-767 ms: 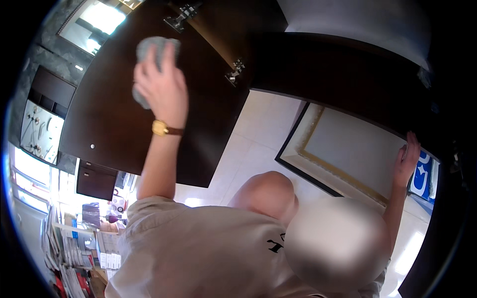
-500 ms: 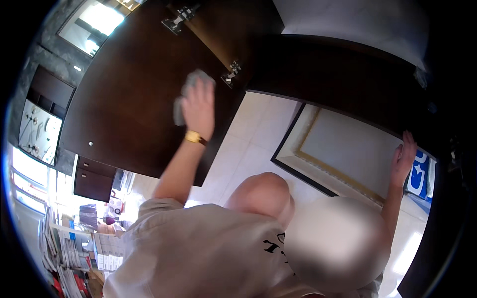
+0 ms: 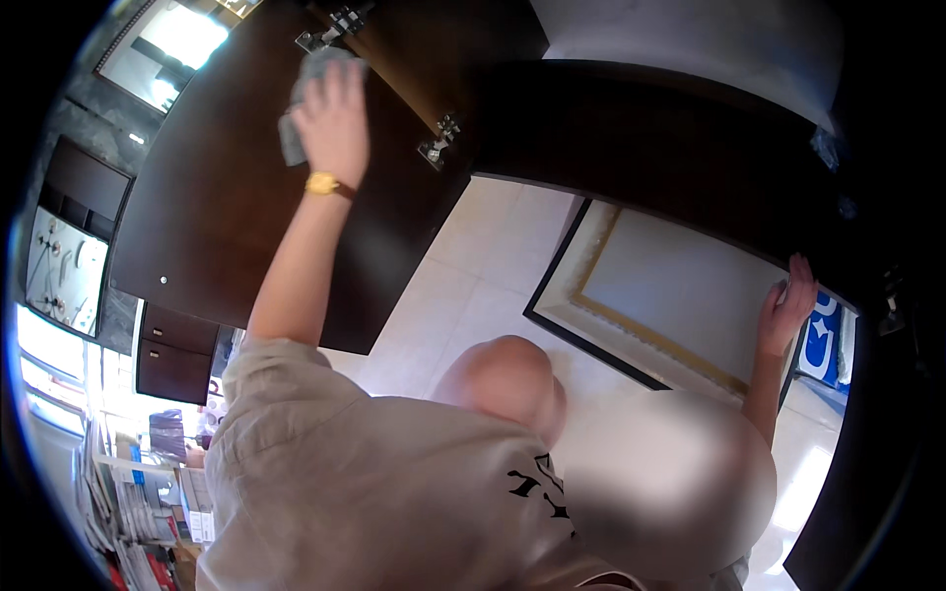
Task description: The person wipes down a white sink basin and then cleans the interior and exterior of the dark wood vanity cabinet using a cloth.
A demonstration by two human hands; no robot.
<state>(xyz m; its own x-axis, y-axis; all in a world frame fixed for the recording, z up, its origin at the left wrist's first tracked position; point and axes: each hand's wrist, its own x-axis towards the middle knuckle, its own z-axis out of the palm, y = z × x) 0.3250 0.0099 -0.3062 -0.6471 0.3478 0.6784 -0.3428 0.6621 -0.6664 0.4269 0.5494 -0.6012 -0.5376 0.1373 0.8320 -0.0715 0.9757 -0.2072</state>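
My left hand (image 3: 337, 123), with a gold watch (image 3: 321, 183) on its wrist, presses a grey cloth (image 3: 292, 140) flat against the dark brown cabinet door (image 3: 217, 207). Its fingers lie stretched over the cloth, close to the upper metal hinge (image 3: 333, 28). A second hinge (image 3: 439, 141) sits lower on the same door edge. On the right, my right hand (image 3: 785, 313) touches the lower edge of a dark cabinet board (image 3: 641, 143), its fingers extended. I see nothing held in that hand.
Below the board, a picture frame (image 3: 588, 271) with a gold inner border lies over pale floor tiles (image 3: 468, 236). Near my right hand is a blue and white package (image 3: 820, 345). Books and papers (image 3: 133, 502) fill the lower left. My bent knee (image 3: 498, 379) is close by.
My left hand has slid up and to the left across the door with the cloth. My right hand stays at the board's edge. The whole view has shifted slightly.
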